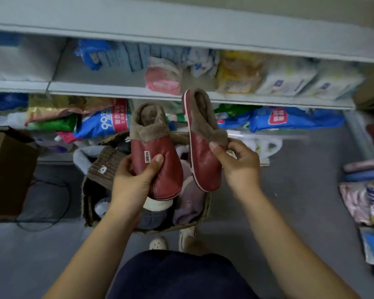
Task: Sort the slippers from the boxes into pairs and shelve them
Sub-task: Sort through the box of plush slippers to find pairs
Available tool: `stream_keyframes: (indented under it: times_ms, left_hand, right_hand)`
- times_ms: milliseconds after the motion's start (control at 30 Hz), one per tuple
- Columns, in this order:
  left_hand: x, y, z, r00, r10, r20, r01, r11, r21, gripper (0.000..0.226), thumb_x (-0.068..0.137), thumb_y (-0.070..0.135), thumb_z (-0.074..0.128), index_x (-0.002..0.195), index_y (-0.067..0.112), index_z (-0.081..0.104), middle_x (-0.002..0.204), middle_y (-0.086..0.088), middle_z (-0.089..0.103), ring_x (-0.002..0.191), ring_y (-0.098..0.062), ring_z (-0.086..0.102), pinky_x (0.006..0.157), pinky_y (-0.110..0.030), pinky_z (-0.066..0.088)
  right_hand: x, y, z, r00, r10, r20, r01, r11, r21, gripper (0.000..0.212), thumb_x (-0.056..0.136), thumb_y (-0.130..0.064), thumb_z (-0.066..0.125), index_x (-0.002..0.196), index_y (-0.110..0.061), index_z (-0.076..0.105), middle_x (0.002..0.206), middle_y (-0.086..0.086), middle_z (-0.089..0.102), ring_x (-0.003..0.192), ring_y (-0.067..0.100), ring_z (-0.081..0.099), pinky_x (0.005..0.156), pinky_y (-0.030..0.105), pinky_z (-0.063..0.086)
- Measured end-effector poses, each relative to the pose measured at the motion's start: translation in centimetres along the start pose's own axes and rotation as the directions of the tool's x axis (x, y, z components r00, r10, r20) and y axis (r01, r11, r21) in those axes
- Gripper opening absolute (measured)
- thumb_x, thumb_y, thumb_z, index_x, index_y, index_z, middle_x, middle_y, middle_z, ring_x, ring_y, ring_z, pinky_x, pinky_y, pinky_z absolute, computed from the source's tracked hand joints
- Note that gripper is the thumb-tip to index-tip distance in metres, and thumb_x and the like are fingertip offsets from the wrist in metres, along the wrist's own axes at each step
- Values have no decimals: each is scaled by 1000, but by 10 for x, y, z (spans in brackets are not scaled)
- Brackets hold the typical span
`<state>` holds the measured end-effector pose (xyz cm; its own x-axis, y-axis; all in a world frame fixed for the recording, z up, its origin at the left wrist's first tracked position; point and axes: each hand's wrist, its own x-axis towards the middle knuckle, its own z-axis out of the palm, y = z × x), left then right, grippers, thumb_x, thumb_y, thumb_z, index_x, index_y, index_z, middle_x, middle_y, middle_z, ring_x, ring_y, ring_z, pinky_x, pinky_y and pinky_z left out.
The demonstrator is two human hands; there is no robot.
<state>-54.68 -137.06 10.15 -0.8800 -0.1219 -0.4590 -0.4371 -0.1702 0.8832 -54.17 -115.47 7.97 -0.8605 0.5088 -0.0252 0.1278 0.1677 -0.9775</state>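
Observation:
I hold two matching dark red slippers with brown fur lining above a cardboard box [87,197] of slippers on the floor. My left hand [132,180] grips the left red slipper [158,156], which faces up and shows a white "HOME" tag. My right hand [238,160] grips the right red slipper [200,134], tilted on its side so its white sole edge shows. Both slippers point their heels toward the grey shelf [117,91]. Inside the box lie a brown corduroy slipper [105,167], a purple slipper [188,203] and others, partly hidden by my hands.
The grey shelves hold packaged goods: blue packs [115,55], a pink pack [163,76], yellow and white packs [285,78]. Bags [102,124] crowd the lower level. A second cardboard box [7,169] stands at the left. More packets [367,201] lie at the right. My feet are below the box.

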Motion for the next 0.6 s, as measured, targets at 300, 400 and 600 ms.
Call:
stream_keyframes:
  times_ms: [300, 400, 600]
  left_hand:
    - [-61, 27, 114, 947, 122, 298, -145, 988, 56, 63, 72, 37, 83, 125, 10, 62, 109, -5, 76, 95, -16, 76, 77, -27, 62]
    - [-78, 26, 166, 934, 134, 330, -161, 985, 57, 74, 63, 42, 92, 124, 10, 63, 108, -7, 77, 97, -22, 76, 84, -38, 62]
    - [-108, 19, 286, 928, 185, 324, -217, 974, 64, 61, 70, 45, 82, 120, 15, 64, 104, -4, 76, 85, -12, 76, 65, -23, 60]
  right_hand:
    - [-45, -37, -130, 959, -86, -270, 102, 994, 48, 13, 81, -16, 82, 73, -11, 74, 80, -3, 73, 76, 6, 66, 74, 23, 51]
    - [-37, -37, -181, 940, -91, -328, 113, 992, 48, 9, 81, -12, 82, 75, -9, 75, 81, -5, 73, 77, 3, 66, 75, 18, 49]
    - [19, -31, -286, 917, -136, -374, 152, 988, 14, 12, 81, -16, 83, 73, -13, 74, 76, -2, 71, 73, 6, 65, 72, 21, 49]
